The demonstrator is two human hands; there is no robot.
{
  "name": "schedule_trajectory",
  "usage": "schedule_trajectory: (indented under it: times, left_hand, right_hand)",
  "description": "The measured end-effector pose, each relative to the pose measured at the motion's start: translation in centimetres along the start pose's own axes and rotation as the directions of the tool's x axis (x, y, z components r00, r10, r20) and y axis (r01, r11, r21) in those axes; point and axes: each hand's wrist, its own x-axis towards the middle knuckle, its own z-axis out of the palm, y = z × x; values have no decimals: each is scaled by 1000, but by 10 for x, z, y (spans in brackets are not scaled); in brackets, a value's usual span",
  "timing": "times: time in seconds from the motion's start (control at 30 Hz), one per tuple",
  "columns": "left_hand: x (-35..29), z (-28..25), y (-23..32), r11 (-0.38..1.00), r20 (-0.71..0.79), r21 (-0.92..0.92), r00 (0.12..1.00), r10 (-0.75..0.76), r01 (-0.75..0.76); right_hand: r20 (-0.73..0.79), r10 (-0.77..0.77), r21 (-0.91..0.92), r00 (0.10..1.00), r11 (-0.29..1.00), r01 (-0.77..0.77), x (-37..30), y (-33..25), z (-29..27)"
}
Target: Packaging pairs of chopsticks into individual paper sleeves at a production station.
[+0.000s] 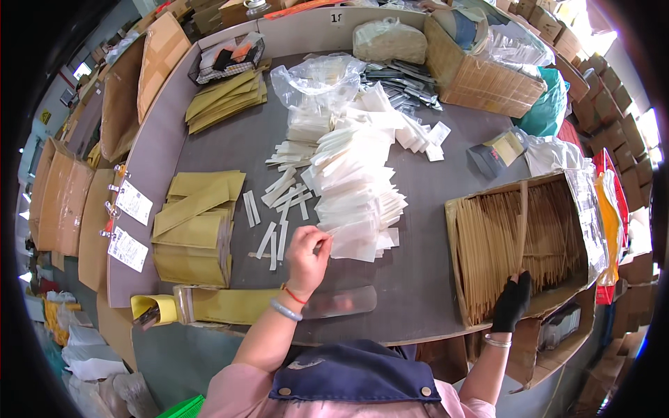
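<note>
My bare left hand (pixel 309 254) is pinched at the near left edge of a heap of thin white translucent packets (pixel 355 188), fingertips on the corner of a packet (pixel 348 245). In a black fingerless glove, my right hand (pixel 512 299) is at the near edge of an open carton (pixel 454 265). It grips the lower end of a brown kraft envelope (pixel 523 230), which stands on edge above the tightly packed row of similar envelopes (pixel 488 244). Narrow white strips (pixel 282 240) lie loose left of the heap.
Yellow padded mailers (pixel 191 244) are stacked at left, with more mailers (pixel 226 101) behind. A wire basket (pixel 226 59), grey flat packets (pixel 401 83) and a full carton (pixel 488 76) stand along the back. A yellow roll (pixel 230 305) lies along the front edge.
</note>
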Motion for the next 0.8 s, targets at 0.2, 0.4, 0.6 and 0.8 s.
schedule_trajectory:
  times: [0.2,0.4,0.6,0.8]
  left_hand:
    - [-48,-62,23,885,356,-82,843,-404,459]
    - [-77,-75,32,985,386,137,911,-149,103]
    - [-78,-73,23,956,476,229,878,53,-182]
    - [-76,-117,11,968,523,249,845,-109,-30]
  right_hand:
    - [417,48,904,907,75,-420,-54,-62,19]
    - [331,-198,751,923,647,-131,-130,-105,98]
    - [439,-484,603,757,783,151,-117,-103,93]
    - [607,-644,324,467,736,594,-101,-103,74]
